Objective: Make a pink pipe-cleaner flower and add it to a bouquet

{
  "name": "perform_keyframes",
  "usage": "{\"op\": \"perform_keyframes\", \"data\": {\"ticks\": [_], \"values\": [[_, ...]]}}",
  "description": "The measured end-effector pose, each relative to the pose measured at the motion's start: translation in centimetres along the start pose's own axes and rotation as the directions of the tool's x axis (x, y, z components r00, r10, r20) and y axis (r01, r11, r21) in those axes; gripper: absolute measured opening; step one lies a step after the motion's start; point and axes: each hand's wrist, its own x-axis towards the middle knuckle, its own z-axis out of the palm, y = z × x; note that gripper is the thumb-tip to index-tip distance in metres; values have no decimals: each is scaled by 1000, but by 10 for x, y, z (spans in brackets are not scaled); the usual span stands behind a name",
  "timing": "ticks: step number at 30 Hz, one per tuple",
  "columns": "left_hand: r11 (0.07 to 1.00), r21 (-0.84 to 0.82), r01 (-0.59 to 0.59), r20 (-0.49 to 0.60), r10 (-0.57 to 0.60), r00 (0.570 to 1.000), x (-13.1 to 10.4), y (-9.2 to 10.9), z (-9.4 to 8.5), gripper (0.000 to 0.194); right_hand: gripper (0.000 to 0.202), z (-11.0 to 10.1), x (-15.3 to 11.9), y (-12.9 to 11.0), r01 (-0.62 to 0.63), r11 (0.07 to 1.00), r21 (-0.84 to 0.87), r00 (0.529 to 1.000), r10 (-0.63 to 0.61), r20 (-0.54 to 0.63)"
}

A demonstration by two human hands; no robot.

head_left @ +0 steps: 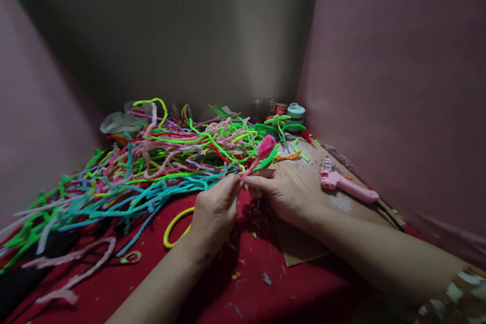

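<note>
At left, a tangled heap of fuzzy pipe cleaners [182, 144], pink, green, turquoise and yellow, spreads over red cloth [152, 288], a smooth yellow loop [168, 228] on its near side beside the left hand [214, 208]. That hand is curled nearly closed, thumb and forefinger pinching the slim pink stem [251, 166] of a pipe-cleaner flower [267, 147], which tilts toward the far right, its plush pink bud egg-shaped. A green leaf-shaped piece [268, 160] shows just behind; whether it is joined cannot be told. The right hand [283, 193], fingers bent, nips the same stem between thumb and forefinger. Farther right, a pink plastic glue gun [349, 186] with a black cord [390, 215] lies on brown cardboard [299, 248] marked by whitish smears.
</note>
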Motion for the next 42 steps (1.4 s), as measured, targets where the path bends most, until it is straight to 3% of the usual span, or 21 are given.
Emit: {"op": "perform_keyframes", "data": {"ticks": [3, 7, 11, 14, 18, 20, 24, 31, 33, 35, 36, 38, 40, 42], "values": [[977, -112, 179, 39, -175, 984, 2, 3, -1, 17, 26, -1, 4, 14, 13, 999, 45, 1000, -14, 20], [862, -304, 406, 128, -386, 914, 7, 9, -4, 19, 22, -5, 11, 37, 67, 986, 150, 990, -84, 111], [734, -450, 509, 206, -469, 859, 11, 14, -6, 17, 24, -6, 13, 43, 84, 988, 130, 983, -103, 149], [563, -577, 592, 323, -508, 798, 11, 16, -7, 19, 24, -6, 10, 34, 54, 995, 80, 989, -64, 131], [217, -685, 695, 562, -450, 694, 12, 14, -11, 17, 20, -4, 6, 15, -47, 998, -46, 998, 49, 43], [105, -672, 733, 653, -381, 654, 14, 12, -13, 16, 14, -3, 5, 11, -63, 998, -27, 998, 63, 22], [56, -657, 752, 700, -326, 635, 15, 8, -17, 15, 12, -4, 8, 19, -31, 996, 80, 999, 29, 27], [-54, -637, 769, 756, -240, 610, 14, 5, -20, 11, 12, -11, 15, 43, 117, 978, 173, 983, -138, 118], [-31, -616, 787, 769, -241, 592, 14, 6, -21, 12, 12, -10, 15, 42, 101, 978, 183, 986, -124, 115], [117, -620, 776, 716, -320, 621, 14, 10, -21, 17, 12, -8, 14, 40, 80, 981, 179, 993, -94, 72], [247, -616, 749, 650, -377, 659, 13, 12, -20, 19, 12, -7, 13, 38, 70, 982, 177, 996, -78, 41], [575, -528, 625, 432, -452, 781, 11, 14, -15, 20, 10, -5, 12, 35, 65, 982, 178, 998, -60, -31], [855, -306, 419, 193, -375, 907, 7, 14, -10, 14, 8, -3, 11, 32, 69, 984, 162, 996, -59, -63], [975, -76, 210, 55, -206, 977, 2, 10, -5, 8, 8, -3, 9, 28, 94, 987, 128, 995, -88, -53]]}}
